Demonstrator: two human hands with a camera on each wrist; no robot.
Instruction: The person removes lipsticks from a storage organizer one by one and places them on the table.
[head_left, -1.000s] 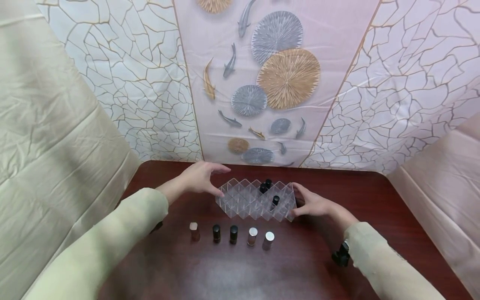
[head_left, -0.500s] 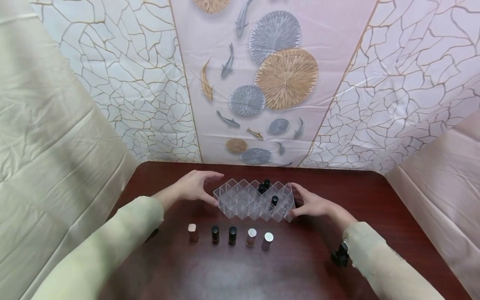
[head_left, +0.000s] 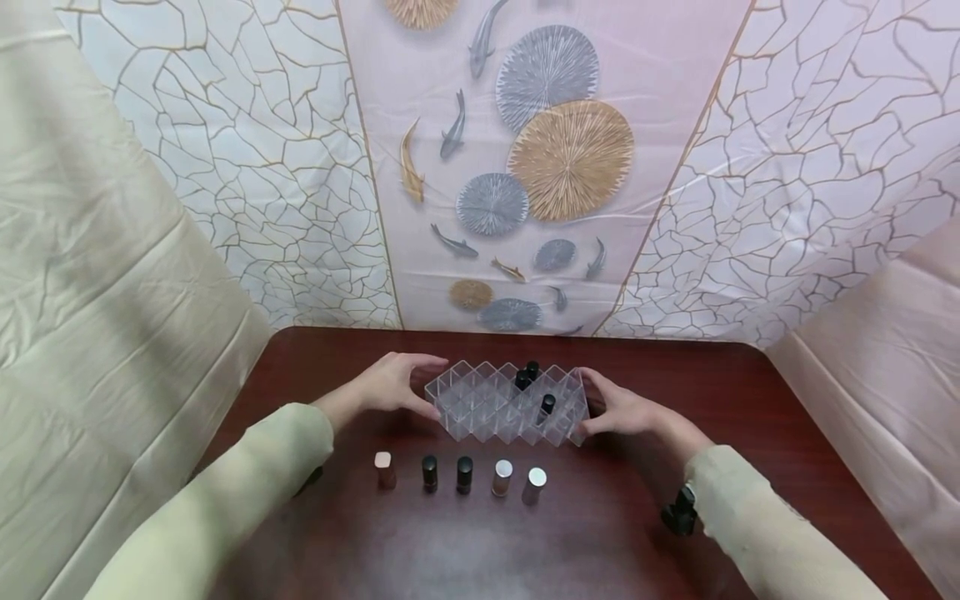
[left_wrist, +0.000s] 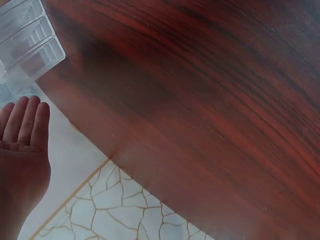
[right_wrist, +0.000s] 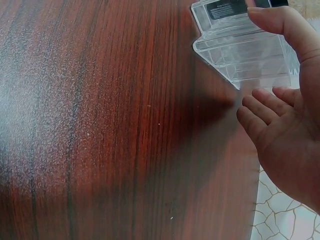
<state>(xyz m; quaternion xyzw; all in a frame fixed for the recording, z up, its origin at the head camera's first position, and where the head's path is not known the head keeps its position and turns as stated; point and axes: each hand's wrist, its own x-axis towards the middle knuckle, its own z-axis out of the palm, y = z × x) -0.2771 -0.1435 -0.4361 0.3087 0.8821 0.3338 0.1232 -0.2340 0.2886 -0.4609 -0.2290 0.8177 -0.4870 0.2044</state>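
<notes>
Right hand (head_left: 624, 406) grips one end of a clear organizer (head_left: 483, 402) on the tabletop (head_left: 600, 529), left hand (head_left: 390, 383) straight-fingered at the other, work apparently partway: three black-capped tubes (head_left: 548, 404) inside, five lipsticks (head_left: 464, 475) in front

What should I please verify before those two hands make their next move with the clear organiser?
1. Right hand spanning the right end of the organiser with thumb and fingers: ok.
2. Left hand in firm contact with the left end: cannot tell; it is close there, but contact is unclear.
3. Three black-capped tubes inside, toward the organiser's right side: ok; whether they are fully seated, cannot tell.
4. Five tubes in the front row upright and apart from the organiser: ok.
5. Organiser's base flat on the table: cannot tell.
</notes>
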